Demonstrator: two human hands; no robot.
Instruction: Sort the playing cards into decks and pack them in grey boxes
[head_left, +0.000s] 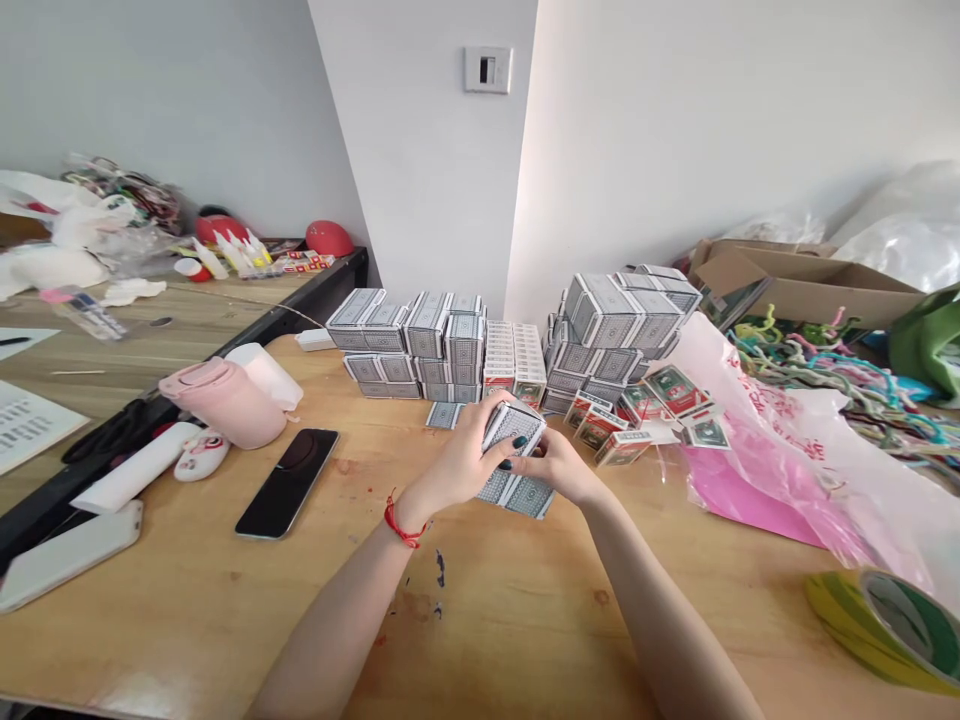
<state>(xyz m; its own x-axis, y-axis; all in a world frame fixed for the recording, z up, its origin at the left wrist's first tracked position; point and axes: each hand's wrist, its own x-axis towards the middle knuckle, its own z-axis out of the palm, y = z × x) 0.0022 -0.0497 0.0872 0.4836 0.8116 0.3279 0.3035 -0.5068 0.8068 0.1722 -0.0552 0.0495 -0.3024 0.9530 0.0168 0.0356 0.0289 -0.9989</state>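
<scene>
Left hand (465,458) grips the patterned card block (511,424) | Right hand (561,466) is closed on its right side | Block marks the dial's centre, over the wooden table (510,620) | 12 o'clock: card boxes (499,350) | 10 o'clock: grey card stack (426,328) | 4 o'clock: tape roll (844,618) | between 8 and 9 o'clock: phone (289,485)

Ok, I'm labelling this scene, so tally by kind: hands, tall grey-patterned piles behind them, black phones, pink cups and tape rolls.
Hands: 2 (left hand, right hand, both on a grey-patterned bundle)
Tall piles: 2 (left pile, right pile)
Black phone: 1
Pink cup: 1
Tape roll: 1
Total: 7
</scene>
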